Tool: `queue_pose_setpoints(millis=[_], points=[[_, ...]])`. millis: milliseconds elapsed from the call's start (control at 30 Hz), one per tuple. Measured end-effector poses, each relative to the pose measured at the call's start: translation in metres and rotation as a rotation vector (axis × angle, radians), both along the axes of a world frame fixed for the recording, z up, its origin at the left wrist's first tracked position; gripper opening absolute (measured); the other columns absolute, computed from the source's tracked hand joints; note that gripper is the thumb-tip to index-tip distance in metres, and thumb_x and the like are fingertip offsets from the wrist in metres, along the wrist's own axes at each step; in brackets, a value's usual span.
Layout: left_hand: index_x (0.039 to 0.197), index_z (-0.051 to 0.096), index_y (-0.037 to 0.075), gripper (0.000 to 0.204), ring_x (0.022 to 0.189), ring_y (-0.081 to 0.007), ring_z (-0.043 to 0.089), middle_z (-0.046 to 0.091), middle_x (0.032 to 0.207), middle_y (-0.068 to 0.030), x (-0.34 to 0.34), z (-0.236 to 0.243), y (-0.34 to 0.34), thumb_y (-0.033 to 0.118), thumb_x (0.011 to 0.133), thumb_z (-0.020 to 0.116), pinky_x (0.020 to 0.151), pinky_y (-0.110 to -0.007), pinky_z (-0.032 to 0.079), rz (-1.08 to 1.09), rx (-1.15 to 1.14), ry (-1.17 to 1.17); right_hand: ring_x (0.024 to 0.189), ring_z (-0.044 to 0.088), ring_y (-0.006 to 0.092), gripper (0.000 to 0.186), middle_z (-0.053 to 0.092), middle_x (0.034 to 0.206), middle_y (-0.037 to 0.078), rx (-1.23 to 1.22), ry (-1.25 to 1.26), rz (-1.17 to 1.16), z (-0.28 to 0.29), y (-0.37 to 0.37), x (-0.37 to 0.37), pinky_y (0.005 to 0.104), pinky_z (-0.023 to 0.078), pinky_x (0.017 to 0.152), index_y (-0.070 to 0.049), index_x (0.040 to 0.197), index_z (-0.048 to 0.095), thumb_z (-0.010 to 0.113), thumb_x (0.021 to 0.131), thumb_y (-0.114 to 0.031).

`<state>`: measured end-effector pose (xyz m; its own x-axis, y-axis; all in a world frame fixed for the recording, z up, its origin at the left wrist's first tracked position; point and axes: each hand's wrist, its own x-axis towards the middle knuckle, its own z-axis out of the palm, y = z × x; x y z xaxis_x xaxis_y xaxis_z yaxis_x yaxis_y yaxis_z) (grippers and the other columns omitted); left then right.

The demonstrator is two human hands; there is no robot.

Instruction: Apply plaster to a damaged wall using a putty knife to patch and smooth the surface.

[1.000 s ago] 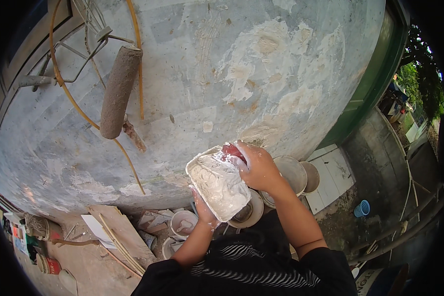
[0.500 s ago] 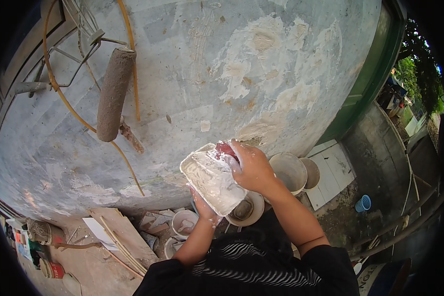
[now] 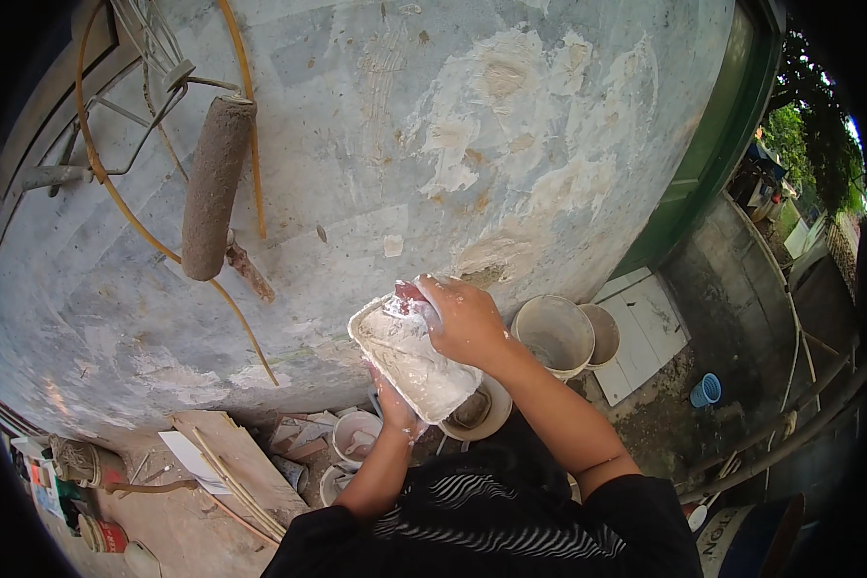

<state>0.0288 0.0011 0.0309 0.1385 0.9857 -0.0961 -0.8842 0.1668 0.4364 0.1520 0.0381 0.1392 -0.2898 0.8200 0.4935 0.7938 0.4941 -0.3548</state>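
Observation:
A rectangular white tray [image 3: 432, 364], smeared with wet white putty, is tilted in front of the wall. My left hand [image 3: 395, 403] grips it from below and its left side; most of those fingers are hidden under the tray. Over the tray's upper edge, my right hand [image 3: 464, 323] is closed around a dark red scraper [image 3: 411, 295] coated with putty. The scraper's working edge is hidden. White smears cover the fingers of my right hand. Ahead stands a grey-blue wall [image 3: 356, 125] with rough, pale patches of filler.
A paint roller [image 3: 219, 188] and a yellowish hose [image 3: 169, 252] hang at the left. Several buckets stand below, including a large pale bucket [image 3: 555, 332] and a small one [image 3: 358, 435]. Boards [image 3: 246, 458] lie lower left; a blue plastic basket [image 3: 706, 390] sits right.
My right hand and the red scraper have moved left across the tray, toward its upper left corner. My left hand still holds the tray in nearly the same place.

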Motion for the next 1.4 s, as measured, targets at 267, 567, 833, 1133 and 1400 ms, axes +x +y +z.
queue_pose_setpoints(millis=[267, 567, 833, 1133, 1400], points=[[0.146, 0.029, 0.012, 0.066, 0.128, -0.0297, 0.044, 0.040, 0.144, -0.0101, 0.000, 0.005, 0.002, 0.057, 0.098, 0.024, 0.107, -0.043, 0.037, 0.050, 0.035, -0.069, 0.090, 0.061, 0.0403, 0.037, 0.064, 0.099, 0.023, -0.035, 0.034, -0.055, 0.011, -0.007, 0.005, 0.0470, 0.049, 0.078, 0.002, 0.115, 0.056, 0.060, 0.081, -0.009], [0.149, 0.022, 0.012, 0.072, 0.133, -0.0310, 0.038, 0.032, 0.150, -0.0101, -0.001, 0.002, 0.000, 0.061, 0.097, 0.018, 0.111, -0.044, 0.031, 0.027, 0.020, -0.015, 0.089, 0.062, 0.0382, 0.044, 0.065, 0.093, 0.021, -0.013, -0.001, -0.053, -0.002, 0.001, 0.001, 0.0464, 0.050, 0.075, 0.000, 0.117, 0.054, 0.060, 0.074, -0.005], [0.146, 0.030, 0.013, 0.068, 0.126, -0.0313, 0.047, 0.042, 0.143, -0.0105, -0.005, -0.014, 0.007, 0.059, 0.096, 0.028, 0.104, -0.047, 0.041, 0.013, 0.020, -0.038, 0.093, 0.062, 0.0373, 0.048, 0.065, 0.098, 0.020, -0.090, -0.019, -0.012, 0.003, 0.008, 0.003, 0.0452, 0.050, 0.077, 0.000, 0.119, 0.054, 0.062, 0.071, -0.004], [0.145, 0.030, 0.010, 0.066, 0.126, -0.0303, 0.047, 0.041, 0.143, -0.0104, -0.001, -0.018, 0.007, 0.057, 0.099, 0.025, 0.105, -0.043, 0.041, -0.008, 0.013, -0.071, 0.091, 0.063, 0.0369, 0.043, 0.065, 0.092, 0.019, -0.113, -0.069, 0.058, 0.009, -0.003, -0.005, 0.0451, 0.051, 0.077, -0.003, 0.118, 0.056, 0.058, 0.075, -0.006], [0.144, 0.032, 0.011, 0.064, 0.124, -0.0332, 0.049, 0.043, 0.142, -0.0126, -0.004, -0.011, 0.006, 0.055, 0.098, 0.028, 0.103, -0.048, 0.042, 0.046, 0.105, -0.106, 0.076, 0.063, 0.0348, 0.032, 0.066, 0.086, 0.021, -0.076, 0.447, 0.029, 0.028, -0.003, 0.025, 0.0381, 0.049, 0.071, 0.004, 0.109, 0.057, 0.065, 0.082, -0.011]])
